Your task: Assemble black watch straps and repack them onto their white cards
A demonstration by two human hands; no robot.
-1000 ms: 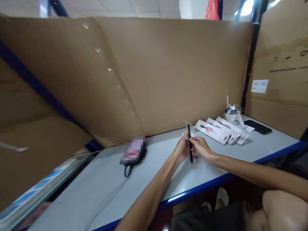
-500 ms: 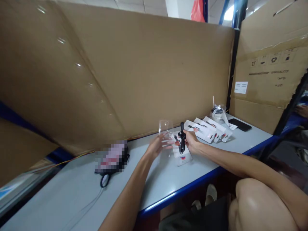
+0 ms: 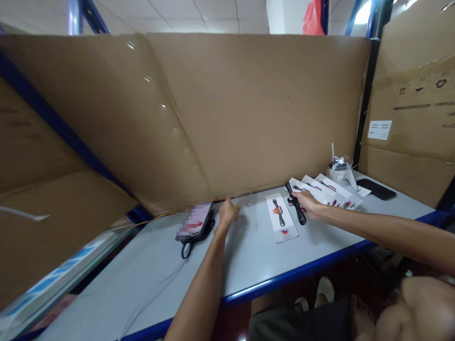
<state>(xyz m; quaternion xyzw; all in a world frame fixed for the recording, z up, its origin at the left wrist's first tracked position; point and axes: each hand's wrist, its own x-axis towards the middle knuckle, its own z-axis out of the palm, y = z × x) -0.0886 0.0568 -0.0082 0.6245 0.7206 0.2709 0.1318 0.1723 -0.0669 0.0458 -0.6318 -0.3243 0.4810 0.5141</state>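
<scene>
My right hand (image 3: 307, 203) is wrapped around a black double-ended tool (image 3: 296, 204) with a small fitting at its middle, held tilted just above the table. To its left, a white packaging card (image 3: 282, 220) printed with a picture of a black-handled tool lies flat on the table. My left hand (image 3: 229, 213) is closed at the back of the table, its fingertips mostly turned away. A clear plastic sleeve (image 3: 245, 195) shows faintly at its fingers and is hard to make out.
Several similar white packages (image 3: 329, 193) lie overlapping at the right. Behind them stand a plastic-wrapped cup (image 3: 339, 168) with a straw and a dark phone (image 3: 377, 188). A blurred-out device (image 3: 195, 222) with a cable lies left. Cardboard (image 3: 256, 113) walls the back.
My left hand has moved left, away from the card, and its fingers have closed. My right hand has carried the black tool rightward off the card. The view has turned left.
</scene>
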